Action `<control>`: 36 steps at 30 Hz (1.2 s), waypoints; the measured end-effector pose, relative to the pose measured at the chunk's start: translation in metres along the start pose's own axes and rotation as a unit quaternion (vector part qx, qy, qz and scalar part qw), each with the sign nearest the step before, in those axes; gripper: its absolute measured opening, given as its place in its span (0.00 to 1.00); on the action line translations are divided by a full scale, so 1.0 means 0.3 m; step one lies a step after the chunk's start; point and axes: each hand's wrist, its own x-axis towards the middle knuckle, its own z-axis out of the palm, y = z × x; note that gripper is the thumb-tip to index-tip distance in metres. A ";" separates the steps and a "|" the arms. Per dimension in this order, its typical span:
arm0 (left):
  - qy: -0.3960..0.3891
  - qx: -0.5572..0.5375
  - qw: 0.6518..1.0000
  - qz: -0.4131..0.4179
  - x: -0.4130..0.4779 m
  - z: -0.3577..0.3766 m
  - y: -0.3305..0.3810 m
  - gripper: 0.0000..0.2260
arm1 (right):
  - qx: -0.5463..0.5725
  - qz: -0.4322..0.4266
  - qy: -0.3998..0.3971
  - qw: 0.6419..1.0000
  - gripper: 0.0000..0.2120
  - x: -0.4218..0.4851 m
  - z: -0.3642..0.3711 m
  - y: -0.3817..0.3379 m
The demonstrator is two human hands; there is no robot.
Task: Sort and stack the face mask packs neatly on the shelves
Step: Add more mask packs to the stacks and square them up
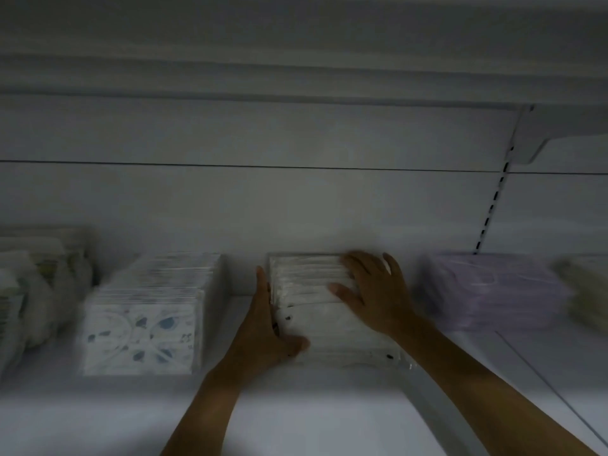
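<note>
At the far left of the white shelf [312, 406] we see a blurred heap of pale packs [33, 291], and just right of it a tidy row of patterned mask packs [144, 324] with a blue-grey print on the front one. Our left hand [266, 327] comes next, fingers straight and flat against the left side of the stack of white mask packs [329, 324], thumb hooked across its front lower corner. That stack sits mid-shelf, near the back wall, apart from the rows on either side. Our right hand [371, 291] lies spread on top of it, fingers extended and pressing down, nothing gripped. Further right rests a stack of lilac mask packs [493, 291], then a blurred cream-coloured pile [585, 291] at the edge, beneath a shelf bracket [539, 136]
</note>
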 end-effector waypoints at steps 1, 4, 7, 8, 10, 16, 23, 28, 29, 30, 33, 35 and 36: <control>0.002 -0.005 1.000 -0.008 0.000 0.001 0.001 0.63 | 0.007 0.009 -0.003 1.000 0.38 0.003 -0.004 0.001; 0.020 -0.035 0.999 -0.028 0.019 0.002 0.005 0.64 | 0.025 0.045 0.011 0.999 0.38 0.006 -0.015 0.013; 0.025 -0.043 0.998 -0.050 0.034 -0.002 0.002 0.66 | 0.010 0.047 0.006 0.999 0.39 -0.003 -0.024 0.037; 0.016 -0.042 0.997 -0.064 0.039 -0.003 0.006 0.68 | -0.008 0.036 0.002 0.999 0.40 -0.003 -0.024 0.040; 0.005 -0.045 0.996 -0.078 0.045 0.001 0.009 0.70 | -0.008 0.030 0.007 1.000 0.39 0.007 -0.027 0.042; -0.007 -0.015 0.998 -0.061 0.045 -0.003 0.001 0.75 | 0.116 0.122 0.109 0.980 0.34 -0.025 -0.036 0.036; -0.015 -0.032 0.999 -0.039 0.075 -0.009 -0.004 0.55 | 0.469 0.391 0.115 0.784 0.37 -0.161 0.032 0.044; 0.032 0.003 0.999 -0.016 0.050 -0.001 -0.034 0.50 | 0.470 0.420 0.148 0.762 0.21 -0.060 0.061 -0.017; 0.052 0.004 0.999 0.002 0.047 0.004 -0.033 0.48 | 0.459 0.401 0.189 0.770 0.21 -0.060 0.063 -0.039; 0.071 0.007 0.997 0.015 0.046 0.005 -0.033 0.47 | 0.444 0.377 0.234 0.779 0.21 -0.063 0.063 -0.053; 0.099 0.010 0.995 0.015 0.047 0.002 -0.031 0.49 | 0.428 0.305 0.299 0.797 0.23 -0.063 0.072 -0.059; 0.100 -0.003 0.995 -0.022 0.051 -0.001 -0.026 0.60 | 0.448 0.318 0.274 0.790 0.20 -0.053 0.091 -0.031; 0.092 -0.017 0.995 -0.039 0.050 0.000 -0.017 0.64 | 0.476 0.348 0.249 0.768 0.19 -0.046 0.084 -0.024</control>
